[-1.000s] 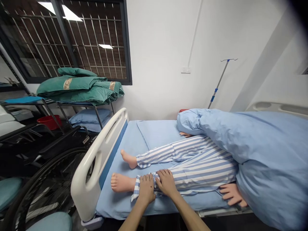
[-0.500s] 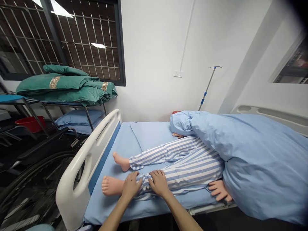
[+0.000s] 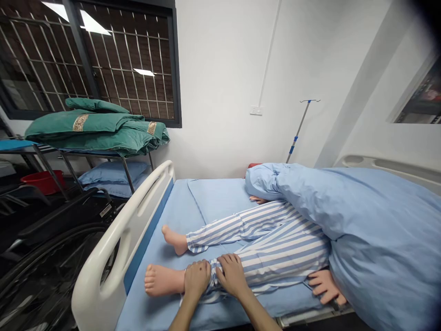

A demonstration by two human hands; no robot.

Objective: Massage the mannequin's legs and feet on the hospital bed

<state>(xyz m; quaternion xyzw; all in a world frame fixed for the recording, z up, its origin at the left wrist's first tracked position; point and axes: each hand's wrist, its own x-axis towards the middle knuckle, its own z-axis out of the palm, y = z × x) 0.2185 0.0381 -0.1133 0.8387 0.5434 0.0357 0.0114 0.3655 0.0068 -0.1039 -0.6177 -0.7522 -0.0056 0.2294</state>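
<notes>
1. Curling over the nearer striped trouser leg (image 3: 275, 264) at six o'clock: left hand (image 3: 197, 278), fingers together.
2. Right hand (image 3: 233, 276) likewise, thumb spread; any squeeze, I can't tell.
3. Manikin's bare foot (image 3: 163, 280): seven o'clock.

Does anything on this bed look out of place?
The blue quilt looks askew: bunched toward one end, it leaves the striped trousers largely uncovered and hangs over the near edge of the bed.

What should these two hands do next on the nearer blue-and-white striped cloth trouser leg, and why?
I'd guess the right hand might slide slightly up the trouser leg, smoothing it: it looks bunched between the hands, while the left hand rests beside the bare pinkish foot.
</notes>
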